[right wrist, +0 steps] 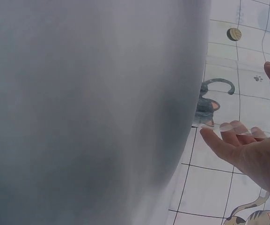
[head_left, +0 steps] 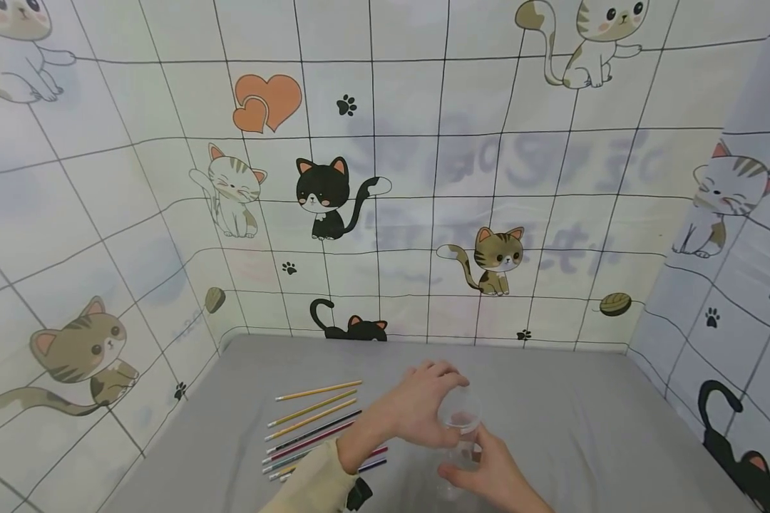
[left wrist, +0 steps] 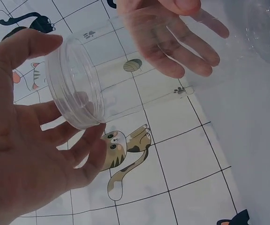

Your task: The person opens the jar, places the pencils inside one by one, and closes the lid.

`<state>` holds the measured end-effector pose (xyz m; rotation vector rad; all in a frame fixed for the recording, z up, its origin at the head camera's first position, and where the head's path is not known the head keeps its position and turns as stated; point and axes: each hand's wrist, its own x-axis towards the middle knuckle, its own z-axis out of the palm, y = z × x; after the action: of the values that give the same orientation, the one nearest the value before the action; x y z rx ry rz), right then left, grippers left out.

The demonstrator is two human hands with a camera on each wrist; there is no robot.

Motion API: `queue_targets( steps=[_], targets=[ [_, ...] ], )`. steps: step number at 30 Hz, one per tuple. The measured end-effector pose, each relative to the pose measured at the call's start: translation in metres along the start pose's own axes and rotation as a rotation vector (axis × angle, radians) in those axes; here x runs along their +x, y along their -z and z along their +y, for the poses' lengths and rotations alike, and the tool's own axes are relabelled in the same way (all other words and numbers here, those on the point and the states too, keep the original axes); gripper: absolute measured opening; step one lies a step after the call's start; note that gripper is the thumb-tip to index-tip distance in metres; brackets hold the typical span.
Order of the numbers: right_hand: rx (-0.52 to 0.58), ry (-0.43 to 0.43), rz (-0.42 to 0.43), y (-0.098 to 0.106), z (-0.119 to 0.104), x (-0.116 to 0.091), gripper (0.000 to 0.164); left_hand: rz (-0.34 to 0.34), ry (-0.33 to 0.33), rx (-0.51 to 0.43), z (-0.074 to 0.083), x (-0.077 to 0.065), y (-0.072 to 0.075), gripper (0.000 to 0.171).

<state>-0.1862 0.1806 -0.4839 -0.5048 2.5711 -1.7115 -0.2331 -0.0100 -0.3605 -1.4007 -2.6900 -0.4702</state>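
Note:
A clear see-through plastic jar (head_left: 460,407) stands between my two hands over the grey table. My left hand (head_left: 422,406), in a cream sleeve, reaches over its top end from the left. In the left wrist view, thumb and fingers curve round the wide ringed end of the jar (left wrist: 74,84). Lower down, my right hand (head_left: 495,472) holds the jar's body from the right; its fingers (left wrist: 172,42) show through the clear wall in the left wrist view. The right wrist view has the right hand (right wrist: 247,145) at its edge, fingers bent along the clear wall.
Several pencils (head_left: 314,408) lie in a slanted row on the grey tabletop (head_left: 584,420), left of my hands; my left forearm covers part of them. A white cloth wall (head_left: 404,164) with a grid and printed cats closes in the back and both sides.

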Motion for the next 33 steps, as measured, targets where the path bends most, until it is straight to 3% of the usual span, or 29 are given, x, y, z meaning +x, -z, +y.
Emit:
queue_targets(
  steps=[7, 16, 20, 23, 27, 33],
  targets=[
    [-0.002, -0.015, 0.021, -0.0017, 0.0002, 0.0005, 0.075, 0.054, 0.082, 0.028, 0.0017, -0.0008, -0.001, 0.075],
    [0.016, -0.01, -0.003, -0.0033, 0.0017, 0.0002, 0.072, 0.016, 0.006, 0.019, 0.0003, -0.0029, -0.0029, 0.065],
    [0.007, -0.007, 0.006, -0.0026, 0.0013, 0.0012, 0.07, 0.054, 0.023, 0.041, 0.0003, -0.0014, -0.0033, 0.061],
    [-0.006, 0.002, 0.012, -0.0018, 0.001, 0.0013, 0.069, 0.07, 0.047, 0.052, 0.0009, -0.0007, -0.0026, 0.069],
    [-0.019, 0.011, 0.014, -0.0015, 0.0008, 0.0008, 0.07, 0.044, 0.043, 0.035, 0.0018, -0.001, -0.0004, 0.072],
    [-0.026, 0.01, 0.02, -0.0021, 0.0014, 0.001, 0.073, 0.021, 0.038, 0.059, 0.002, -0.0006, 0.0001, 0.064]
  ],
)
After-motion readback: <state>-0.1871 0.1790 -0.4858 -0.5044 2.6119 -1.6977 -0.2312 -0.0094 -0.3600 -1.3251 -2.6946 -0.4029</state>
